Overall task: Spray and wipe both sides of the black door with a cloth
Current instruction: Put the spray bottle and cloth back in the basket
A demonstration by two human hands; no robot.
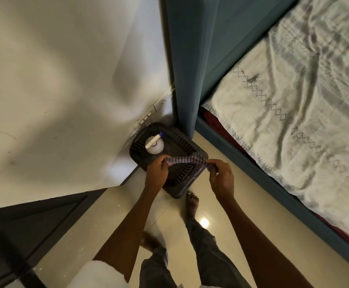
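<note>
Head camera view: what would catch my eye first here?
Both hands, left hand and right hand, pinch a checked cloth stretched between them at centre frame. Just beyond, a white spray bottle stands on a black slatted stool in the corner. A rumpled white bedsheet fills the right; the black door sits lower left.

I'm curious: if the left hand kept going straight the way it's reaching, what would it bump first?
Probably the black basket under it. The left hand holds the checked cloth just above it, though depth is hard to judge.
</note>
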